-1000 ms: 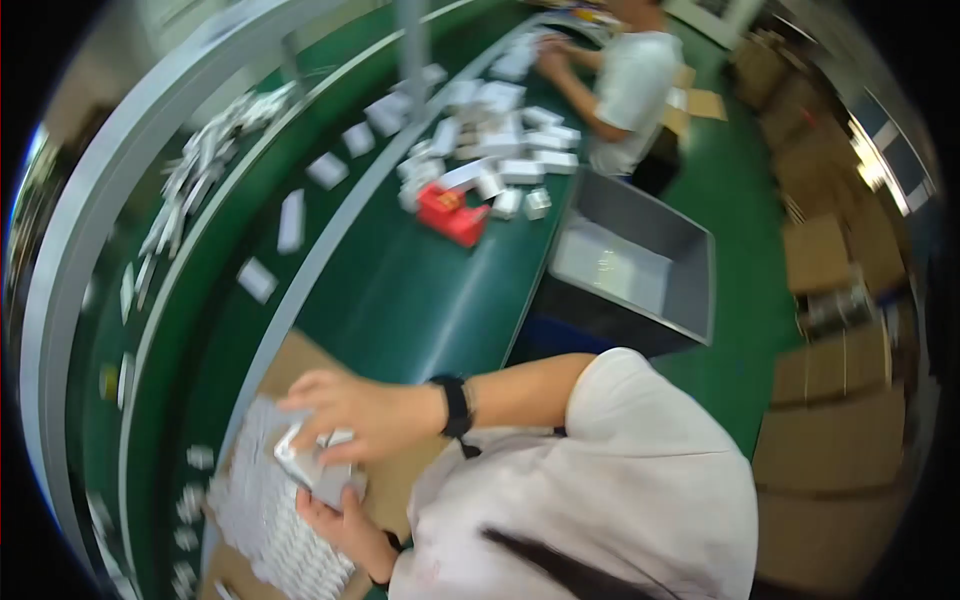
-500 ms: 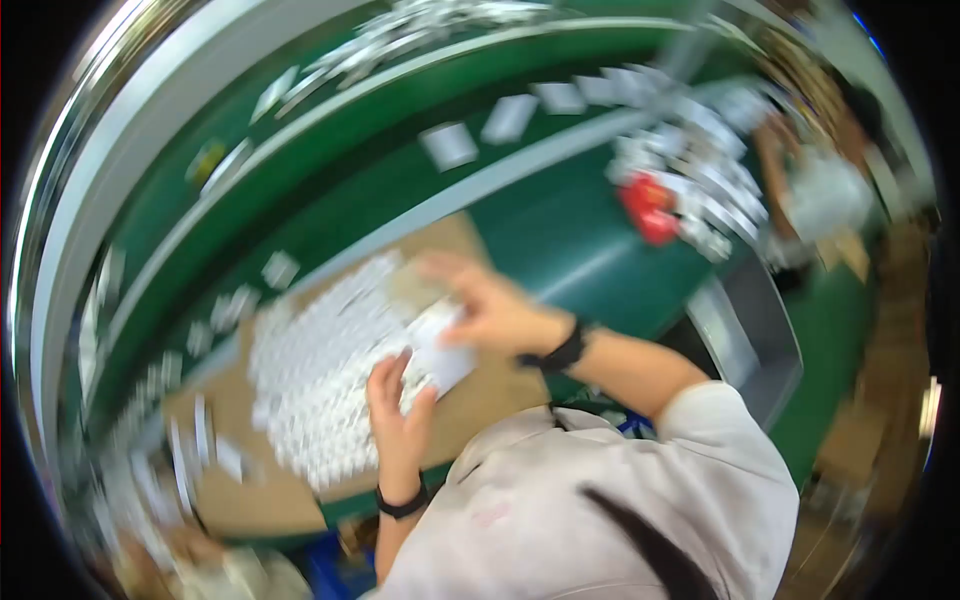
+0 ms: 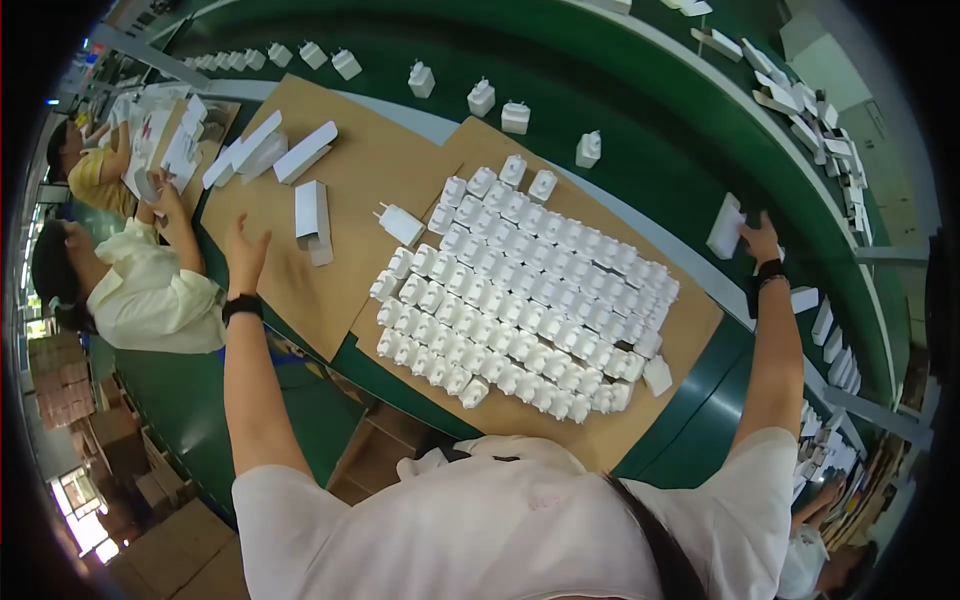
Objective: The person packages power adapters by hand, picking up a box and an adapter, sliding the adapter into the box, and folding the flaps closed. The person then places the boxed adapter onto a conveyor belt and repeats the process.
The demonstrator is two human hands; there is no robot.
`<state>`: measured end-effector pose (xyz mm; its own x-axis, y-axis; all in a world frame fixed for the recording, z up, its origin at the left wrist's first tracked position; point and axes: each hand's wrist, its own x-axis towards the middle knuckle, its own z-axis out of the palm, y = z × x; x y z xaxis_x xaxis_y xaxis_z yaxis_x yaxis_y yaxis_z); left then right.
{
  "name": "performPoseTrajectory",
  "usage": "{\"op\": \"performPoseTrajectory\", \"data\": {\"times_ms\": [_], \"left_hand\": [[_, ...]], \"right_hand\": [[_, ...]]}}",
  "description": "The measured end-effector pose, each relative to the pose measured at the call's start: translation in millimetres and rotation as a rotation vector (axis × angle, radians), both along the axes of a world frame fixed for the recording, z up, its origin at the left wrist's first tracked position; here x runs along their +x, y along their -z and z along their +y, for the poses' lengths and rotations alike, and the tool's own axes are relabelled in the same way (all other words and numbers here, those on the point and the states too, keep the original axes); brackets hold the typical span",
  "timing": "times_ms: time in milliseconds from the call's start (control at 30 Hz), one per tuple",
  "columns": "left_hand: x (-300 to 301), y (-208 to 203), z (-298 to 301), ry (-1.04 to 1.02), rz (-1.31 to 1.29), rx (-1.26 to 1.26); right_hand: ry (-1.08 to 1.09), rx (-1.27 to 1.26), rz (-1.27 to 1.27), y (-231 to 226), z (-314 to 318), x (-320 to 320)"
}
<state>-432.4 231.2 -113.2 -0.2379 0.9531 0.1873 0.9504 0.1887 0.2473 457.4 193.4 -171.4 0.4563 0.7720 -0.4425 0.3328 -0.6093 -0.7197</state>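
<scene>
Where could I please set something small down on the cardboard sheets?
The left sheet is bare between the lone white box and the sheet's near edge, right of the left hand. The right sheet has a narrower bare strip along its near edge, below the white adapters; its middle is crowded with them.

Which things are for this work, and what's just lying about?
Seem part of the work:
white box at right hand
white plug adapters on cardboard
open white box near left hand

Probably lying about:
brown cartons, lower left
jumbled white boxes, upper right
</scene>
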Motion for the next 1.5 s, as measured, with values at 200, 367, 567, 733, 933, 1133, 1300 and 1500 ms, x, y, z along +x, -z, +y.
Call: {"op": "performPoseTrajectory", "data": {"times_ms": [200,367,567,733,933,1133,1300,1500], "left_hand": [[62,43,41,-0.127,-0.231,-0.157],[70,44,54,-0.177,-0.234,-0.239],[116,-50,17,-0.096,-0.875,0.011],[142,-135,-99,0.135,-1.745,-0.055],[281,-116,-191,0.111,-2.425,-0.629],[357,-113,-248,0.132,-2.202,-0.86],[386,-111,-272,0.323,-1.955,-0.795],[418,-110,-285,0.333,-2.006,-0.908]], "right_hand": [[-0.81,0.425,-0.37,-49,65,-174],[-0.827,0.366,-0.411,0,109,-238],[-0.981,0.49,-0.374,-22,92,-209],[-0.683,0.268,0.305,-149,-5,-213],[-0.395,0.532,0.453,-240,-171,-263],[-0.198,1.009,0.231,-246,-251,-293],[-0.543,0.859,-0.481,-267,-284,-275],[-0.681,1.009,-0.343,-247,-300,-255]]}}
